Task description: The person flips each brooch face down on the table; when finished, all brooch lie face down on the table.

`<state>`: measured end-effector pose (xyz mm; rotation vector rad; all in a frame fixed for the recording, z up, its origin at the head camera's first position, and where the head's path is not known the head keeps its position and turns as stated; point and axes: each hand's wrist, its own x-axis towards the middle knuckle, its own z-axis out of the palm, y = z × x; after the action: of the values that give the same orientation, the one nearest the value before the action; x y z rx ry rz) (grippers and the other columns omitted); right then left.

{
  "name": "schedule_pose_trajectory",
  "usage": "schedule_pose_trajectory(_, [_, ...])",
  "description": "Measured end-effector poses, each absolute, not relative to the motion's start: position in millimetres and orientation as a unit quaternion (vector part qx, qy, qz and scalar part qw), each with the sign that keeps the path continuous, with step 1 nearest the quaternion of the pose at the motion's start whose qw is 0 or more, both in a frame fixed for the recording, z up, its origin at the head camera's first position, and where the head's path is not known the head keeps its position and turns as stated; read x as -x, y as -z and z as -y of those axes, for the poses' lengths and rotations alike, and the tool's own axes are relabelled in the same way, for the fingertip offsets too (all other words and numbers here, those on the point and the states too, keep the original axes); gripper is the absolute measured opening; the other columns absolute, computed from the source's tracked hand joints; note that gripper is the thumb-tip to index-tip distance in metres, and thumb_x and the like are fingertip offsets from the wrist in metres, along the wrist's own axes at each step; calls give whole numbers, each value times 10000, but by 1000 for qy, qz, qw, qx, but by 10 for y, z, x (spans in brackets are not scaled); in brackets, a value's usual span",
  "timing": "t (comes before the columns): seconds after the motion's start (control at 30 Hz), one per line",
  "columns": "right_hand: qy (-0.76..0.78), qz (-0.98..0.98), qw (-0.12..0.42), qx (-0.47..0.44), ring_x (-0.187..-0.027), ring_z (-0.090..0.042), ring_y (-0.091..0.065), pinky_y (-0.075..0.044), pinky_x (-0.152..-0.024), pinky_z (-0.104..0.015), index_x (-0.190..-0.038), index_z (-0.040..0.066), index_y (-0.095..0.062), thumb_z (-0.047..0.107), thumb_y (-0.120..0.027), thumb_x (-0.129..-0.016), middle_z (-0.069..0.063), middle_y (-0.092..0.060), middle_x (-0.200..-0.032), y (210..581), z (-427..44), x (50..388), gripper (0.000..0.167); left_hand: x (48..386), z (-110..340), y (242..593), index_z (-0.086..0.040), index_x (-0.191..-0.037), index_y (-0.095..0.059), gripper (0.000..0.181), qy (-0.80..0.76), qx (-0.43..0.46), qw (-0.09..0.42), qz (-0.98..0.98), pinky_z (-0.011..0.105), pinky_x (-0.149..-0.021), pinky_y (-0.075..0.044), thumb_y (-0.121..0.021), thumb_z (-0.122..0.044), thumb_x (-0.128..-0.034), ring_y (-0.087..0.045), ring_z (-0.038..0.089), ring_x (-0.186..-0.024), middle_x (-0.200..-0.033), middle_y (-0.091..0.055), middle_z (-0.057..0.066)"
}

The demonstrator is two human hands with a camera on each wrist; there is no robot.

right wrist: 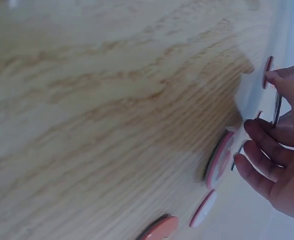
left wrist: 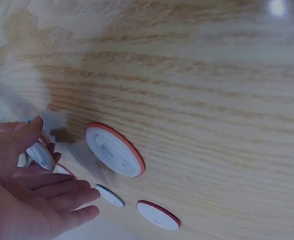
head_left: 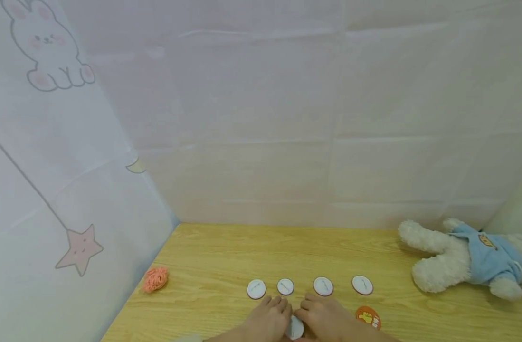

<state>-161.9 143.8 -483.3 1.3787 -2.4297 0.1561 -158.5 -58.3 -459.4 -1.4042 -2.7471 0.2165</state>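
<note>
A round white-backed pin badge [head_left: 295, 327] is between my two hands, off the table, its back showing. My left hand [head_left: 267, 322] pinches one side, the thumb against the badge [left wrist: 41, 156] in the left wrist view, other fingers extended. From the opposite side my right hand [head_left: 327, 317] pinches it too; the right wrist view shows this badge [right wrist: 277, 107] nearly edge-on. Beyond the hands, several badges lie back up in a row: one [head_left: 256, 289] at left, a smaller one [head_left: 285, 286], a third [head_left: 323, 286] and another [head_left: 362, 285] at right.
Beside my right forearm lies an orange badge [head_left: 367, 317] with a thumbs-up picture, face up. A coral yarn bundle [head_left: 155, 279] sits at the wooden table's [head_left: 209, 256] left edge. At right lies a white plush toy [head_left: 440, 266] in blue clothing. A pale curtain [head_left: 261, 118] hangs behind.
</note>
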Motion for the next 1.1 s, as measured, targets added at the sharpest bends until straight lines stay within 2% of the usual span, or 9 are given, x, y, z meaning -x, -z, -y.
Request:
schedule_pose_trajectory(0.07, [-67,864,132,-480,-678,7,-341,-256,-538,-65,-897,187,-713,560,-594,-907,147,-538,-762,4848,-1452,1621,392,1585,594,4614,-93,-1029,-729,472,-60,470,45,879,301,-859,-519,-687,-524,-841,-614,112,-1025,-1069,-672,-20])
schedule_pose_trajectory(0.17, [-74,867,116,-480,-685,10,-316,-231,-537,-53,-901,189,-709,499,-639,-899,141,-494,-769,4880,-1462,1620,317,1591,595,4630,-152,-898,-739,319,-58,481,57,873,276,-822,-522,-755,-456,-806,-593,58,-939,-949,-650,-82])
schedule_pose_trajectory(0.3, [-63,853,145,-497,-700,4,-314,-211,-560,-48,-934,182,-712,406,-693,-879,129,-479,-786,4924,-1461,1624,232,1596,586,4629,-168,-901,-747,282,-56,478,48,875,280,-825,-524,-784,-424,-788,-588,47,-932,-935,-648,-96])
schedule_pose_trajectory(0.4, [-51,844,169,-506,-697,-3,-298,-184,-568,-59,-985,172,-730,374,-710,-868,126,-463,-787,4949,-1458,1617,233,1592,590,4631,-177,-896,-749,246,-45,476,40,877,254,-792,-523,-794,-393,-787,-582,27,-878,-895,-645,-119])
schedule_pose_trajectory(0.53, [-50,844,178,-504,-678,-4,-251,-149,-561,-69,-1044,163,-755,338,-730,-846,135,-433,-769,4975,-1447,1593,266,1586,598,4634,-184,-810,-730,125,-13,466,16,884,143,-575,-436,-801,-282,-779,-499,-16,-662,-717,-566,-153])
schedule_pose_trajectory(0.63, [-50,844,192,-499,-674,-8,-239,-138,-554,-70,-1047,162,-767,313,-750,-823,137,-430,-757,4989,-1439,1586,271,1588,588,4628,-185,-784,-722,111,-5,457,-2,889,135,-475,-344,-803,-260,-772,-436,-19,-591,-663,-523,-150])
schedule_pose_trajectory(0.77, [-42,842,215,-493,-678,-22,-243,-134,-562,-74,-1035,169,-777,340,-751,-811,130,-457,-751,4994,-1429,1587,283,1593,581,4620,-189,-891,-759,198,-36,457,-9,888,129,-518,-372,-785,-364,-802,-473,-9,-678,-839,-635,-148])
schedule_pose_trajectory(0.9, [-38,843,216,-490,-681,-29,-231,-124,-568,-83,-1043,172,-780,416,-712,-837,132,-459,-736,4983,-1410,1584,326,1580,606,4630,-189,-990,-770,308,-49,462,0,885,106,-602,-405,-744,-443,-818,-505,1,-811,-1036,-655,-124])
schedule_pose_trajectory(1.1, [-22,840,224,-495,-686,-53,-216,-121,-577,-115,-1034,167,-782,413,-712,-827,119,-432,-721,4973,-1387,1592,329,1559,650,4659,-153,-959,-772,323,-21,468,15,883,92,-619,-395,-734,-445,-825,-505,21,-857,-1031,-627,-81])
